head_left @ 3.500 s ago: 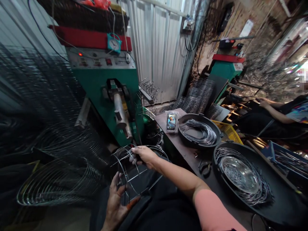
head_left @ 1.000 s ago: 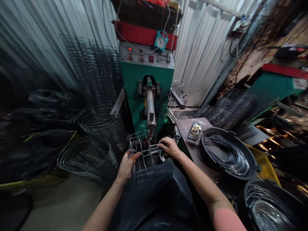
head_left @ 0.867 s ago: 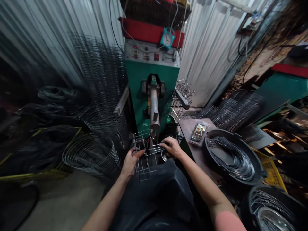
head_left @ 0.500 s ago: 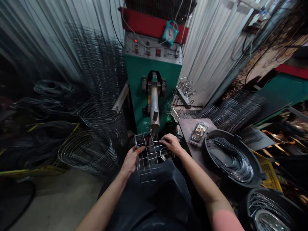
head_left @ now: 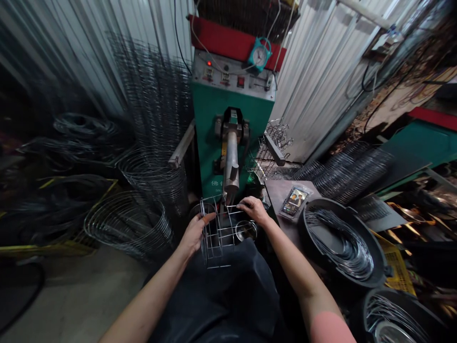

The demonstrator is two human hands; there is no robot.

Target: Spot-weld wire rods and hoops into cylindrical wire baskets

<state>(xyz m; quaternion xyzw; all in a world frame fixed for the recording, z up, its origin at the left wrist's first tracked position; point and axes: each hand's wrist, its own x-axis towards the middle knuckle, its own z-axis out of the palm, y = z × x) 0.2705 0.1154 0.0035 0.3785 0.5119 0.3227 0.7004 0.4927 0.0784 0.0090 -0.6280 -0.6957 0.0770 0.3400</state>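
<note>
In front of my lap is a small wire rack (head_left: 220, 234) of crossed metal rods, at the lower end of a green machine's (head_left: 232, 102) electrode arm (head_left: 231, 164). My left hand (head_left: 195, 232) is closed round the rack's left side, thumb lying over the wires. My right hand (head_left: 253, 209) pinches the end of a thin metal rod (head_left: 233, 206) that runs left to the rack beneath the arm tip. Whether the rod is joined to the rack I cannot tell. A round metal bowl (head_left: 245, 230) sits below my right hand.
Tall stacks of wire rings (head_left: 152, 109) stand left of the machine. At right, a small table (head_left: 273, 190) bears a phone (head_left: 294, 201), beside a black tub (head_left: 380, 257) of bent wires. A second tub (head_left: 366, 305) is nearer. Wire frames (head_left: 273, 143) pile behind the machine's right side.
The camera view has shifted slightly, so the machine appears a little farther right and lower. Both hands keep their grip, and the rack stays under the arm tip.
</note>
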